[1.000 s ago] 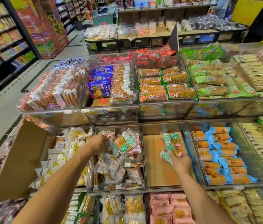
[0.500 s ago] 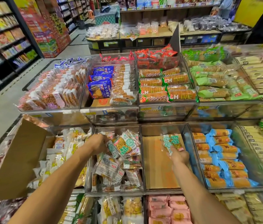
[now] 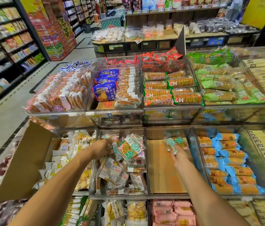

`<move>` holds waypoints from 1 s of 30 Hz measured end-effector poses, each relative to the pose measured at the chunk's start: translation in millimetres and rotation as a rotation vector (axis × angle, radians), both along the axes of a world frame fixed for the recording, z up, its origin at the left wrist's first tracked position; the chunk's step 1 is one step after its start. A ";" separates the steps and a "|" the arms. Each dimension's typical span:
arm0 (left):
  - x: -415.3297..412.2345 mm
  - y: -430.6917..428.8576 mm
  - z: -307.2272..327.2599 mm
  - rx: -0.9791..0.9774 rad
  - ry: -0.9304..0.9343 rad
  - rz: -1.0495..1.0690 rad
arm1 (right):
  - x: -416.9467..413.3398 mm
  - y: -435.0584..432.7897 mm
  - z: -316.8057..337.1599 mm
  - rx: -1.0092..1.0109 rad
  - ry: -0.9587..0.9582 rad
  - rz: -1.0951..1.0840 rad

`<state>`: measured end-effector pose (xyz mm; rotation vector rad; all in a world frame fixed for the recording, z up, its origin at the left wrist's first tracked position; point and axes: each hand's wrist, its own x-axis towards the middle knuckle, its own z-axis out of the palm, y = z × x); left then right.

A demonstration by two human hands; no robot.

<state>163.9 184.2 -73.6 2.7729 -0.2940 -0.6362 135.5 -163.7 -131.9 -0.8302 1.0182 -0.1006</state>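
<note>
Crinkly green-and-white plastic snack packets (image 3: 129, 148) sat bunched in L hand (image 3: 103, 148), fingers curled round them, above heaped clear acrylic bin (image 3: 120, 196). R hand (image 3: 179, 156) pinched two flat green packets (image 3: 174, 144) at its 12 o'clock, over cardboard-floored clear bin (image 3: 161, 176); smooth floor bare toward 6 o'clock.

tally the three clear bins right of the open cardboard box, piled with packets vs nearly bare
piled with packets: 2 (left bin, where the left hand grips a bunch; blue-roll bin)
nearly bare: 1 (middle bin, where the right hand holds green-and-white packets)
total: 3
</note>
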 end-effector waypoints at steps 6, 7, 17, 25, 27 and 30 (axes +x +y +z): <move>-2.7 4.4 3.1 -0.069 -0.118 0.045 | -2.0 -4.1 -23.7 -0.043 0.016 0.115; -3.6 2.5 4.4 -0.079 -0.131 0.051 | -4.4 -3.3 -23.3 -0.036 0.013 0.124; -12.7 -11.9 5.2 -0.616 -0.287 0.507 | -18.0 -6.8 -31.1 -0.069 -0.005 0.158; -16.3 -25.5 6.0 -0.925 -0.149 0.553 | -19.7 -7.9 -31.6 -0.110 -0.024 0.178; -18.3 -37.6 -0.1 -0.951 0.025 0.587 | -21.1 -8.4 -30.4 -0.108 -0.029 0.180; -18.1 -51.1 -13.5 -0.892 0.153 0.570 | -23.5 -9.4 -27.9 -0.095 -0.039 0.202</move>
